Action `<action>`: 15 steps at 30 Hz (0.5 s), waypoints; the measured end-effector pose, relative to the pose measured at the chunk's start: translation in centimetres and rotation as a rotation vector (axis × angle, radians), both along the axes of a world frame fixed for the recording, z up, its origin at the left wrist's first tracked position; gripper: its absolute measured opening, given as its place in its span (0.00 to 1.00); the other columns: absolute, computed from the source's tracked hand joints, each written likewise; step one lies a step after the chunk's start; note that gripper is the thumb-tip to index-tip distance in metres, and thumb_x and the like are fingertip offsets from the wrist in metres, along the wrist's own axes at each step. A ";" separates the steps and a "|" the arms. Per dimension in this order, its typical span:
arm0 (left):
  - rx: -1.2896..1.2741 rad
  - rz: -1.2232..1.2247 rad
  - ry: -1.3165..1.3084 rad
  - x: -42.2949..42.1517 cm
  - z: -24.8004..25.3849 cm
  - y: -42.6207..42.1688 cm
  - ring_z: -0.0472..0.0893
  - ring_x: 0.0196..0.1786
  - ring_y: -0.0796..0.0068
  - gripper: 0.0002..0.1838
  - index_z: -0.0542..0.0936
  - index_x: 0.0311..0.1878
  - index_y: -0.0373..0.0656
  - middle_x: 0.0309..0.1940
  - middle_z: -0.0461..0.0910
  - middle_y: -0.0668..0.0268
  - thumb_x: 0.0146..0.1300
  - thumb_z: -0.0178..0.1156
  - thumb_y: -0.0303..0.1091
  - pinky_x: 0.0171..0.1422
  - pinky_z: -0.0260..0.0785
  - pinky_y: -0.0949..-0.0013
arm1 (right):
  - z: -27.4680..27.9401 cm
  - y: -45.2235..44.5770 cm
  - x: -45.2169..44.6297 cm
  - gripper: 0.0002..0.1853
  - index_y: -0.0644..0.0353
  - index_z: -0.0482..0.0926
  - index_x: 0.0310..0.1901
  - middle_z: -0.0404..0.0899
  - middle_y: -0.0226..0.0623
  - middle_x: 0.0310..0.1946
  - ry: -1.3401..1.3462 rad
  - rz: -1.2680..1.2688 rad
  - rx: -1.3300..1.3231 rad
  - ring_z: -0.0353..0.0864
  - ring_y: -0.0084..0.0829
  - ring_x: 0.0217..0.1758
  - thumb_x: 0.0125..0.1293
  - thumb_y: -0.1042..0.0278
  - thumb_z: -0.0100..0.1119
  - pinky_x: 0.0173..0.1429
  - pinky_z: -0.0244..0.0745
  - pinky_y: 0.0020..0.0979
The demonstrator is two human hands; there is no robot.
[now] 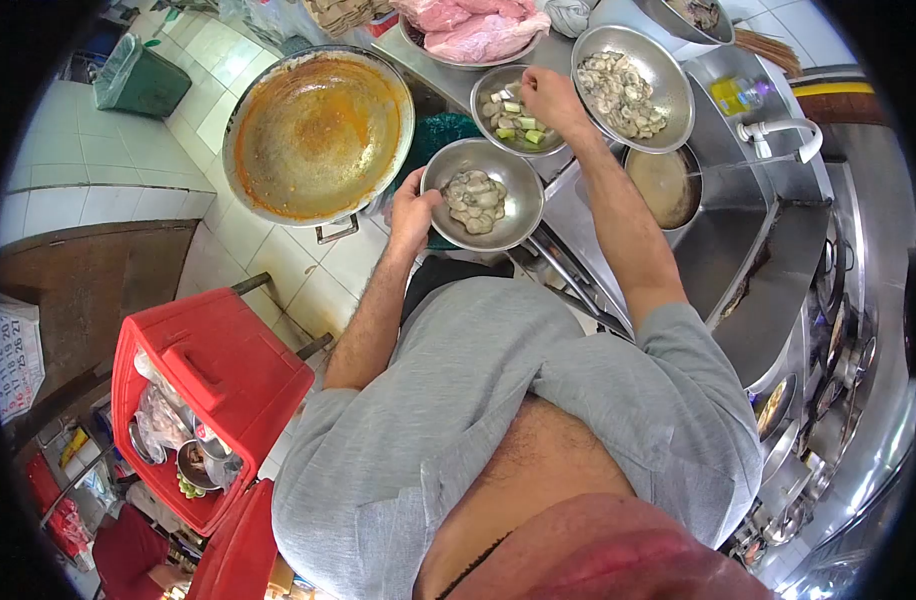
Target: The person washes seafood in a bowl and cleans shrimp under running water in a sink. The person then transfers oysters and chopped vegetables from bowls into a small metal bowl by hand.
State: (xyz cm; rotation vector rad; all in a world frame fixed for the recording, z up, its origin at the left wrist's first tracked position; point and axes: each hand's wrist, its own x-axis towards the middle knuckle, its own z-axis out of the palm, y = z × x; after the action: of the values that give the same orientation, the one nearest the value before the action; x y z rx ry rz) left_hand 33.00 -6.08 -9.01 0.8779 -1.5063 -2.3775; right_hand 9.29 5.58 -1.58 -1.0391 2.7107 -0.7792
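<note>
My left hand [413,212] grips the left rim of a metal bowl [513,170] that holds grey shellfish meat [473,203]. Above it, my right hand [550,98] reaches over a second metal bowl [486,92] with chopped green and white pieces [518,128] in it. The fingers of my right hand are bent together, and whatever they hold is too small to name. A larger metal bowl [680,92] with more shellfish meat [623,95] stands just right of my right hand.
A big stained wok [318,135] is at the upper left. Raw meat [478,28] lies in a bowl at the top. On the right are a sink [743,240] and a faucet [786,130]. A red cooler [233,350] stands open at the lower left.
</note>
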 end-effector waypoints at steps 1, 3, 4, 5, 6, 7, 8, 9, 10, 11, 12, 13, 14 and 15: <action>-0.011 0.001 0.010 0.0 0.0 0.0 0.74 0.43 0.73 0.26 0.69 0.51 0.36 0.41 0.75 0.60 0.44 0.47 0.17 0.47 0.68 0.72 | 1.5 0.3 1.2 0.09 0.64 0.75 0.32 0.77 0.50 0.30 0.001 0.021 -0.052 0.77 0.47 0.36 0.53 0.68 0.53 0.41 0.70 0.40; -0.016 0.001 0.000 0.0 0.2 0.0 0.74 0.43 0.73 0.26 0.69 0.51 0.35 0.41 0.75 0.60 0.43 0.47 0.17 0.46 0.68 0.72 | 3.4 1.3 3.9 0.08 0.64 0.75 0.32 0.77 0.49 0.29 -0.064 0.104 -0.122 0.77 0.47 0.35 0.52 0.68 0.53 0.40 0.70 0.40; -0.024 -0.002 -0.009 0.0 0.2 0.0 0.74 0.43 0.73 0.26 0.69 0.51 0.35 0.41 0.75 0.60 0.43 0.47 0.17 0.46 0.68 0.72 | 3.9 1.8 5.0 0.08 0.63 0.75 0.31 0.77 0.49 0.28 -0.128 0.185 -0.194 0.77 0.46 0.34 0.52 0.69 0.53 0.38 0.70 0.40; -0.023 -0.002 -0.009 0.0 0.1 -0.1 0.74 0.43 0.73 0.26 0.69 0.51 0.35 0.41 0.75 0.60 0.43 0.47 0.17 0.46 0.68 0.72 | 4.2 2.1 5.9 0.08 0.63 0.75 0.31 0.77 0.49 0.28 -0.128 0.184 -0.193 0.77 0.46 0.34 0.52 0.69 0.53 0.38 0.70 0.40; -0.009 0.003 -0.005 -0.1 0.1 -0.1 0.74 0.43 0.73 0.26 0.69 0.51 0.35 0.41 0.75 0.60 0.43 0.47 0.17 0.46 0.68 0.72 | 4.3 2.5 6.7 0.07 0.63 0.76 0.31 0.77 0.48 0.28 -0.196 0.259 -0.195 0.77 0.46 0.33 0.52 0.69 0.52 0.38 0.71 0.40; 0.006 0.007 -0.001 -0.1 0.0 0.0 0.74 0.43 0.72 0.26 0.70 0.51 0.35 0.41 0.75 0.61 0.43 0.47 0.16 0.46 0.68 0.72 | 4.2 2.8 7.0 0.07 0.63 0.76 0.30 0.77 0.47 0.27 -0.264 0.333 -0.196 0.78 0.46 0.32 0.53 0.69 0.52 0.37 0.71 0.41; 0.007 0.003 0.000 -0.1 0.0 0.0 0.74 0.43 0.72 0.26 0.70 0.51 0.35 0.41 0.75 0.61 0.43 0.47 0.16 0.46 0.68 0.72 | 3.3 2.9 6.2 0.07 0.63 0.76 0.30 0.77 0.47 0.27 -0.262 0.330 -0.195 0.78 0.46 0.32 0.53 0.69 0.52 0.37 0.71 0.41; 0.001 0.005 -0.003 -0.1 0.0 -0.1 0.74 0.43 0.72 0.26 0.70 0.51 0.35 0.42 0.75 0.60 0.43 0.47 0.16 0.46 0.68 0.72 | 1.6 2.8 4.5 0.07 0.63 0.77 0.31 0.78 0.47 0.28 -0.121 0.213 -0.153 0.78 0.47 0.33 0.52 0.70 0.52 0.38 0.71 0.41; -0.006 0.008 -0.009 -0.1 0.0 -0.1 0.74 0.43 0.72 0.26 0.70 0.51 0.35 0.42 0.75 0.60 0.42 0.47 0.16 0.46 0.68 0.72 | 0.0 2.5 3.0 0.08 0.62 0.78 0.31 0.78 0.47 0.30 0.018 0.096 -0.111 0.78 0.47 0.34 0.52 0.71 0.51 0.39 0.72 0.42; -0.007 0.006 -0.011 0.1 0.1 0.0 0.74 0.43 0.72 0.26 0.70 0.51 0.35 0.42 0.75 0.60 0.42 0.47 0.16 0.46 0.68 0.72 | -1.2 2.1 2.0 0.08 0.62 0.78 0.31 0.78 0.47 0.30 0.016 0.094 -0.112 0.78 0.47 0.34 0.52 0.71 0.51 0.39 0.72 0.42; -0.011 0.012 -0.011 0.0 0.2 0.0 0.74 0.43 0.72 0.27 0.70 0.51 0.35 0.42 0.75 0.60 0.42 0.47 0.16 0.46 0.68 0.72 | -2.2 1.5 0.9 0.08 0.62 0.78 0.32 0.78 0.48 0.31 0.041 0.066 0.053 0.78 0.47 0.36 0.51 0.71 0.51 0.41 0.72 0.42; -0.013 0.016 -0.013 0.0 0.2 0.1 0.74 0.43 0.72 0.27 0.70 0.52 0.35 0.42 0.75 0.60 0.42 0.47 0.16 0.46 0.68 0.72 | -2.6 1.2 0.4 0.09 0.61 0.79 0.33 0.78 0.49 0.32 0.062 0.035 0.219 0.78 0.48 0.37 0.50 0.71 0.52 0.43 0.72 0.43; -0.013 0.014 -0.015 0.0 0.3 0.1 0.74 0.43 0.72 0.27 0.70 0.52 0.35 0.42 0.75 0.60 0.42 0.47 0.16 0.46 0.68 0.72 | -2.9 0.9 -0.1 0.09 0.61 0.79 0.33 0.78 0.49 0.32 0.060 0.033 0.219 0.78 0.48 0.37 0.50 0.71 0.52 0.43 0.72 0.43; -0.008 0.016 -0.011 0.1 0.2 0.1 0.74 0.43 0.72 0.27 0.69 0.52 0.35 0.42 0.75 0.60 0.42 0.47 0.16 0.46 0.68 0.72 | -3.0 0.3 -0.2 0.10 0.61 0.79 0.34 0.78 0.51 0.32 0.022 0.044 0.271 0.78 0.48 0.38 0.50 0.71 0.52 0.45 0.72 0.43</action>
State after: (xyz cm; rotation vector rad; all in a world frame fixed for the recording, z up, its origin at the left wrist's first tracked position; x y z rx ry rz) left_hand 33.06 -5.97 -8.77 0.8993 -1.5060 -2.3572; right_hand 9.05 5.89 -4.53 -1.0436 2.7024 -0.3798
